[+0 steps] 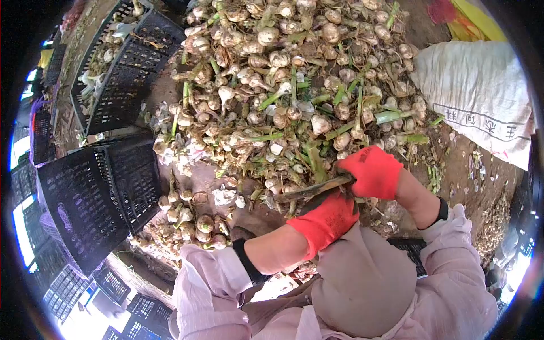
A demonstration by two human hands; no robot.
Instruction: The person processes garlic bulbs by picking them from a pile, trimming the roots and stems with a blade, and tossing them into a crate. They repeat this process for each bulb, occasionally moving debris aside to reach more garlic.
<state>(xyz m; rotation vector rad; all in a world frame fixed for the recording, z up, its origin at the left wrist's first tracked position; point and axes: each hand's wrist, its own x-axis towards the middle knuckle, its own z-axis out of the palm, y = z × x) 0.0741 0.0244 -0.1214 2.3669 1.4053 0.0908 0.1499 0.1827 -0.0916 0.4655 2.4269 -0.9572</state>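
Note:
My right hand (371, 173), in a red glove, is closed round one end of a long, flat, brownish knife-like blade (309, 191). The blade points left across the near edge of a garlic heap (283, 107). Just below it my left hand (331, 220), also in a red glove, has its fingers curled close to the right hand. Whatever lies in that left hand is hidden by the glove and the blade. Dirty garlic bulbs with roots and cut green stalks make up the heap. A smaller group of garlic bulbs (205, 225) lies left of my left forearm.
Black plastic crates (85, 198) stand on the left, one upper crate (136, 68) holding some garlic. A white woven sack (476, 90) with printed characters lies at the right, near a yellow bag (481, 22). Peeled skins (225, 196) litter the ground.

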